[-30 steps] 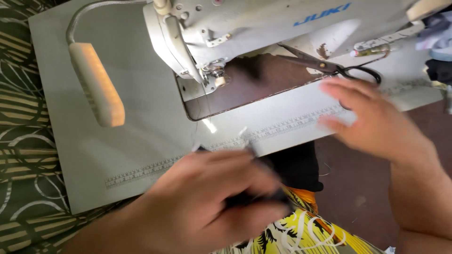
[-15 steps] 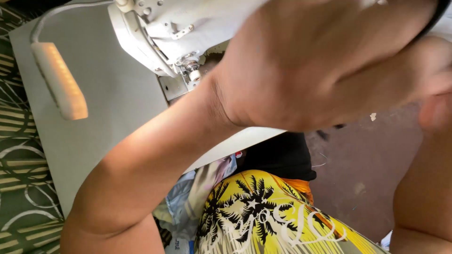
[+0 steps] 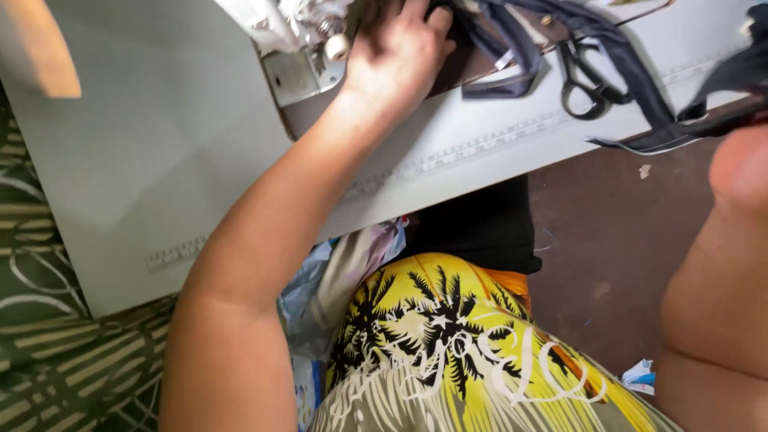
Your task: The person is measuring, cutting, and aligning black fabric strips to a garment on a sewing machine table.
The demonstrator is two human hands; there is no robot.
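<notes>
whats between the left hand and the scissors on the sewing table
In the head view, dark blue fabric strips lie between the left hand and the black scissors, draped over the table.

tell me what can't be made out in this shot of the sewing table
Head view only:
- Right hand: cut off by the right edge; only the blurred forearm shows.
- Needle area of the sewing machine: hidden by the left hand and the top edge.
- Dark fabric strips: the piece's full shape runs off the top and right edges.
- Scissors: blades partly under the strips.
</notes>
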